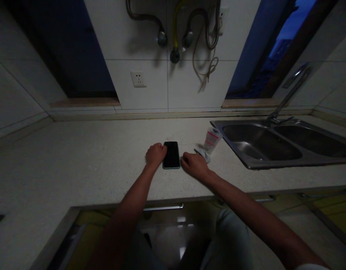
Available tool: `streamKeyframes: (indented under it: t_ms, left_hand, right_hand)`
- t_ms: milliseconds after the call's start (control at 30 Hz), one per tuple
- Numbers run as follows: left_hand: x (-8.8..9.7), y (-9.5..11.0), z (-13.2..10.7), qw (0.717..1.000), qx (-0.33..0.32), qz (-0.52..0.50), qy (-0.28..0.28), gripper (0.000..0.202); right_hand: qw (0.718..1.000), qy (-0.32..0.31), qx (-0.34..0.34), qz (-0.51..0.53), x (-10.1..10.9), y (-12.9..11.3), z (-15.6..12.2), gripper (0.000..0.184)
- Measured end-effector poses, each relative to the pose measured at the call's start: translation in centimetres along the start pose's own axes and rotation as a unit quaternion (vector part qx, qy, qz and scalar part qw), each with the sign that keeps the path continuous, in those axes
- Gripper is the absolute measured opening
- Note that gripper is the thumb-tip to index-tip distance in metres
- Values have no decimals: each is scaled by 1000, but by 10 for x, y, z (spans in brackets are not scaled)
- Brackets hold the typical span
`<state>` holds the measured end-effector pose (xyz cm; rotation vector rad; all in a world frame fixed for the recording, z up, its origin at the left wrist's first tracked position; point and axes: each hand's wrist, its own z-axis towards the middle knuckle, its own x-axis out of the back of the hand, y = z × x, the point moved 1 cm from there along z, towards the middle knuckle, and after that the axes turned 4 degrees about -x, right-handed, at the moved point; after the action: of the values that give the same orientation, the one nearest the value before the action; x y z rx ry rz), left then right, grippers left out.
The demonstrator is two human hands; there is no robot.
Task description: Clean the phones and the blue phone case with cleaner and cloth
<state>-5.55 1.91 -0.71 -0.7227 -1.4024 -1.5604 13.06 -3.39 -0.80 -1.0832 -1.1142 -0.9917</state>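
A smartphone point(171, 154) with a dark screen lies face up on the pale countertop point(105, 161), between my two hands. My left hand point(156, 154) rests closed in a loose fist at the phone's left edge, its thumb side up against it. On the other side, my right hand point(194, 164) is also closed, knuckles up, just off the phone's lower right edge. Behind the right hand lies a small whitish item point(203, 154), partly covered by the hand; its kind is unclear. A clear plastic cup point(212, 139) with red print stands tilted-looking beside it.
To the right, a double steel sink point(259, 144) with a curved faucet point(291, 90) is set into the counter. On the tiled wall are a socket point(138, 79), hoses with valves point(162, 37) and a tied cord point(209, 71). Drawer handles point(164, 207) run below the front edge.
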Motion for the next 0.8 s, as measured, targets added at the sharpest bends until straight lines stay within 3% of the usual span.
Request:
streamKeyframes:
  t_ms: [433, 567, 800]
  left_hand:
    - [6, 4, -4, 1000, -4, -5, 6, 29]
    - [7, 15, -14, 999, -12, 37, 16, 45]
    - [-8, 38, -25, 993, -47, 106, -8, 89]
  right_hand:
    - [1000, 1, 5, 2, 1, 0, 1, 27]
    - [1000, 0, 4, 3, 1, 0, 1, 27]
    - [1000, -2, 4, 11, 4, -3, 0, 26]
